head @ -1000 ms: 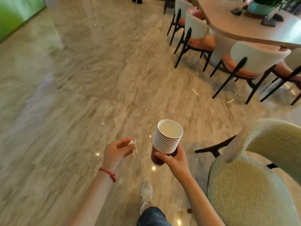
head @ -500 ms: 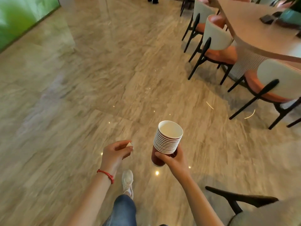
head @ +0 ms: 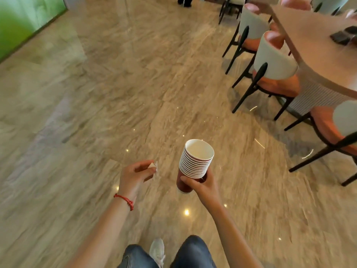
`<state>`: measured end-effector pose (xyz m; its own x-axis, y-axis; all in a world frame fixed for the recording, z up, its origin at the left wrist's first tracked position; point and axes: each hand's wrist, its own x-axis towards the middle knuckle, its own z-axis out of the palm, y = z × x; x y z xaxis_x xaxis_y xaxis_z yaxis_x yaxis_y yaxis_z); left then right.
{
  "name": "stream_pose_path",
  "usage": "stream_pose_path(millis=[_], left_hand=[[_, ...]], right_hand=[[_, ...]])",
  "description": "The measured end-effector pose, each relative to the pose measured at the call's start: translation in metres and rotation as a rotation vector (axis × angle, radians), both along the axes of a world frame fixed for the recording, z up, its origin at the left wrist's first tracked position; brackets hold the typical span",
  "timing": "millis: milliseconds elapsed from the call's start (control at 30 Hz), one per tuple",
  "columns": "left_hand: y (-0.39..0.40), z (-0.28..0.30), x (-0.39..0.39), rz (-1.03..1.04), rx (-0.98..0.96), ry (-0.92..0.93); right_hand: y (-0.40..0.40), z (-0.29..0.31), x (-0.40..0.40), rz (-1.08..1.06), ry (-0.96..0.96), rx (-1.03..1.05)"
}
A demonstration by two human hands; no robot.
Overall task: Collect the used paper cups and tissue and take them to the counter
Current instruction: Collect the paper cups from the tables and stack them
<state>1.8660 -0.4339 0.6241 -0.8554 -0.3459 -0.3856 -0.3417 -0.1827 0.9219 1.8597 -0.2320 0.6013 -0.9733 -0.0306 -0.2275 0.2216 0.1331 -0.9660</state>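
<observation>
Paper cups (head: 195, 161), tissue (head: 155, 168) stay gripped; chairs (head: 274, 74) seemingly nearer.

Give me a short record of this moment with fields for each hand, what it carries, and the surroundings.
left hand: pinches a tissue
right hand: grips a stack of paper cups near its base, upright
floor: glossy stone
to the right: table with chairs
counter: not in view
</observation>
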Motion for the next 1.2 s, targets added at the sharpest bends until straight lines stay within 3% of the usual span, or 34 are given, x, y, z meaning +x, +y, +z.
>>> stream_pose_path(millis=[300, 667, 933, 1200], left_hand=[[-0.006, -0.042, -0.186, -0.022, 0.025, -0.013], [-0.007, -0.022, -0.431, 0.032, 0.03, -0.007], [-0.041, -0.05, -0.597, 0.029, 0.018, -0.028], [-0.101, -0.046, -0.8, 0.03, 0.034, 0.003]], right_hand=[[-0.012, -0.039, -0.189, 0.0, 0.022, -0.006], [-0.008, -0.024, -0.45, 0.022, 0.039, 0.009], [-0.043, -0.053, -0.621, 0.039, 0.021, -0.01], [-0.11, -0.046, -0.82, 0.051, 0.054, 0.014]])
